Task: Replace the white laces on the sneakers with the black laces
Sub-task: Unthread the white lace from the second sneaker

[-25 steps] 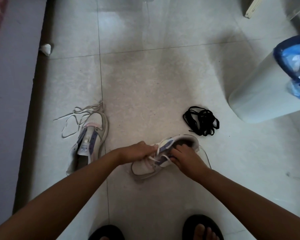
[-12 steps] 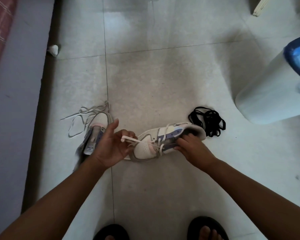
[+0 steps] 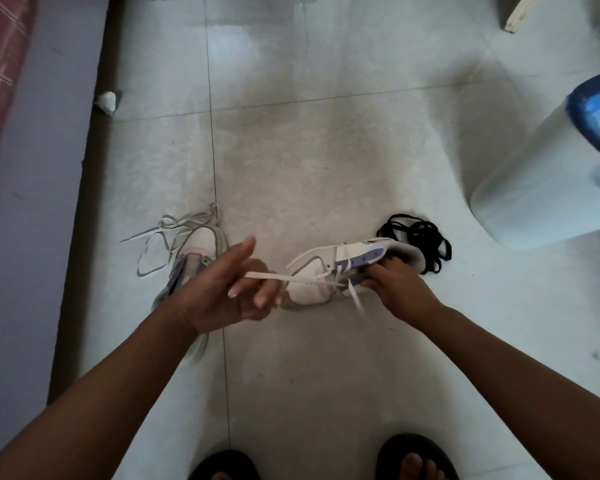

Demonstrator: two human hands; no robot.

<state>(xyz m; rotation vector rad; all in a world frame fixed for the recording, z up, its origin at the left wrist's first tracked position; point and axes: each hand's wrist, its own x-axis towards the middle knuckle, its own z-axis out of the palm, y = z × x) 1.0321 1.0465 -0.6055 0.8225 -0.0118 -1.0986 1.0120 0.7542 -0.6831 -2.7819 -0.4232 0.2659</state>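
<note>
Pulling white lace out w/ my left hand, fingers curled round it; right hand grips the sneaker at its collar. Best to draw straight along the eyelets, shoe braced. Black laces lie on floor just behind.

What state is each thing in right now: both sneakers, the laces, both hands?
Held sneaker: partly unlaced, off the floor.
White lace: being pulled out, taut.
Left hand: pinches the white lace.
Right hand: grips the held sneaker.
Other sneaker: on the floor, unlaced.
Loose white lace: on the floor.
Black laces: bundled, untouched.
</note>
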